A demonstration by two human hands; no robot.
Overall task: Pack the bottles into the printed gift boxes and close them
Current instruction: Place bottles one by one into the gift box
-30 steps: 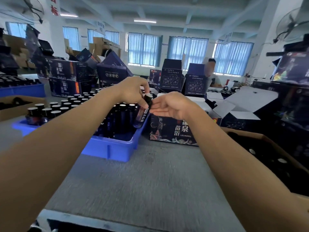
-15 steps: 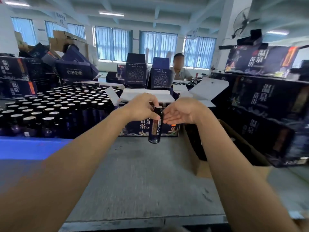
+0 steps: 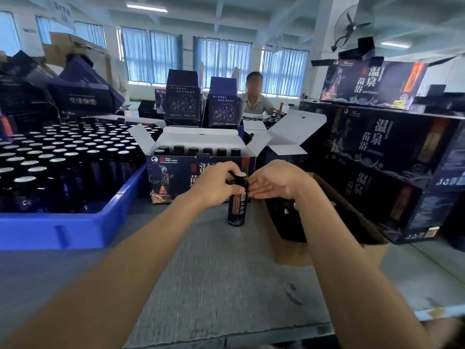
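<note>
A dark bottle (image 3: 236,210) with a silver cap stands upright over the grey table, just in front of an open printed gift box (image 3: 173,177). My left hand (image 3: 216,186) grips the bottle near its neck and cap. My right hand (image 3: 273,178) is beside the bottle on its right, fingers straight and touching its upper part. Several bottle caps show in a row inside the open gift box, whose white flaps stand up. A blue crate (image 3: 75,227) at the left holds several capped bottles (image 3: 57,157).
Closed printed gift boxes (image 3: 392,157) are stacked at the right. A brown carton (image 3: 297,250) with dark contents sits under my right forearm. More open boxes (image 3: 182,102) stand behind, and a person (image 3: 255,99) sits at the far side. The grey table (image 3: 226,273) stretches toward me.
The view swung right. My left hand carried the bottle from over the blue crate to the front of the open gift box and lower, and my right hand stayed beside it.
</note>
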